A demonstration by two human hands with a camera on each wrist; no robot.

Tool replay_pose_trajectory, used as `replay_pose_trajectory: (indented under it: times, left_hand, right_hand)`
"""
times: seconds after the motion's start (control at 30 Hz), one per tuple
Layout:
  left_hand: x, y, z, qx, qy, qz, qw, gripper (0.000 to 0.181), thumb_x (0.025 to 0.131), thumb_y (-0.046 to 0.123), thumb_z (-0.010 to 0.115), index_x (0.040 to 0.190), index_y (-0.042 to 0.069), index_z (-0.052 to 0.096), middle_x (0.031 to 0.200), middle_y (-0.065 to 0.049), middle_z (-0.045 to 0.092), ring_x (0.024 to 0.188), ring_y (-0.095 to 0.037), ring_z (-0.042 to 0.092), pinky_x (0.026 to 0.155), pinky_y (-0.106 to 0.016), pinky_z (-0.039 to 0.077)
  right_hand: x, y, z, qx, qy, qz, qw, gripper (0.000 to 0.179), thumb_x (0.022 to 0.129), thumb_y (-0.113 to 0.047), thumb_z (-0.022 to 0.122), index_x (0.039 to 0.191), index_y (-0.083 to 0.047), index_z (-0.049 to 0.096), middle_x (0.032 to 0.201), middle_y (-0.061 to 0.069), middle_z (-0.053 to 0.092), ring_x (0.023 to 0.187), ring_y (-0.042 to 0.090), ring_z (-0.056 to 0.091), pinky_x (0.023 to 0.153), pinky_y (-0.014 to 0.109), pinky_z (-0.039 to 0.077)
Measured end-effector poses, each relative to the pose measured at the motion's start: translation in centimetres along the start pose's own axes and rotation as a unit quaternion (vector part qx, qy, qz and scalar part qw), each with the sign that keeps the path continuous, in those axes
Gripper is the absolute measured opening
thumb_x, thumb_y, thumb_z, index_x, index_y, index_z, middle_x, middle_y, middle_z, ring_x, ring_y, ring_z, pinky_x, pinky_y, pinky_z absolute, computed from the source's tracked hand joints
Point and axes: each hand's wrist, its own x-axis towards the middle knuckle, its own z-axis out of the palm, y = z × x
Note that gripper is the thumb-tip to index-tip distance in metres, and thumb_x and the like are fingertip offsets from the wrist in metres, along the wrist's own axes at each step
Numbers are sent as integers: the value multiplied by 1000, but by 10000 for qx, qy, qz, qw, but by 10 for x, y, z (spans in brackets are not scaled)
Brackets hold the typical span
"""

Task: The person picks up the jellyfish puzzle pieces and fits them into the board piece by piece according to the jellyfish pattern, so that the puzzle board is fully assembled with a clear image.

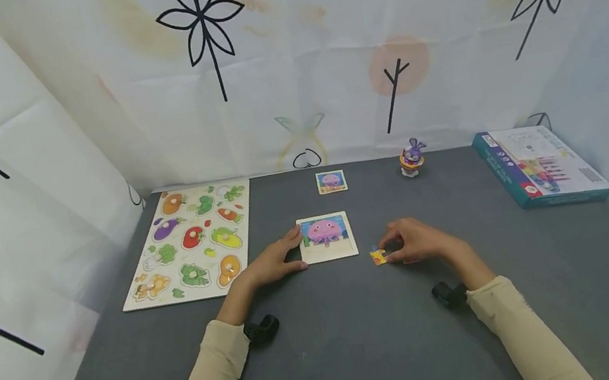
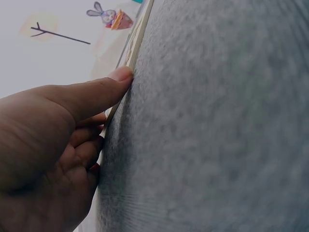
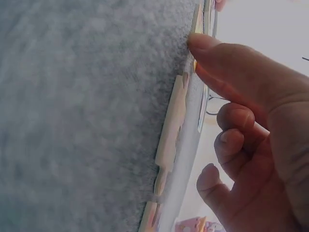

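Observation:
A small wooden puzzle board (image 1: 330, 252) with a pink octopus picture lies flat in the middle of the table. Beside its left edge is my left hand (image 1: 270, 264), thumb near the lower corner and fingers further up, holding the board. In the left wrist view the thumb (image 2: 120, 75) presses against the board's edge. My right hand (image 1: 418, 241), to the right of the board, pinches a yellow jigsaw piece (image 1: 378, 257) between thumb and index finger. Other loose wooden jigsaw pieces (image 3: 170, 128) lie by that hand in the right wrist view, mostly hidden by it in the head view.
A vegetable peg board (image 1: 192, 254) lies to the left. Behind the octopus board is a small octopus picture card (image 1: 331, 182). A purple rabbit figurine (image 1: 411, 157) stands at the back, and a teal-edged box (image 1: 549, 169) lies at the right. Printed cloth walls enclose the table.

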Motion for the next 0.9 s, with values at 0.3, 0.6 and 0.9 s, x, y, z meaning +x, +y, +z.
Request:
replay_pose_trajectory:
  times: [0.3,0.6,0.9]
  left_hand:
    - [-1,-3,-5,43,34,-100,9999,73,86,21,64,143,-4,25,152,-19,17,140,-34,17,111,-49,20]
    - [2,-4,0,29,-42,-64,10000,72,87,22,64,142,-4,26,152,-19,18,140,-33,18,111,-47,22]
    - [2,-8,-1,-31,4,-12,10000,70,87,21,64,142,-3,28,151,-18,20,140,-32,20,111,-46,22]
  right_hand:
    - [32,-15,5,190,390,129,9990,22,79,-23,72,95,-8,68,87,3,62,73,11,48,67,29,42]
    - [77,-41,30,381,188,-211,9989,22,77,-18,72,93,-3,66,81,4,61,69,10,45,62,21,37]
    - [93,-56,38,329,280,-390,9983,22,76,-14,72,93,-1,66,85,7,62,73,14,50,69,26,42]
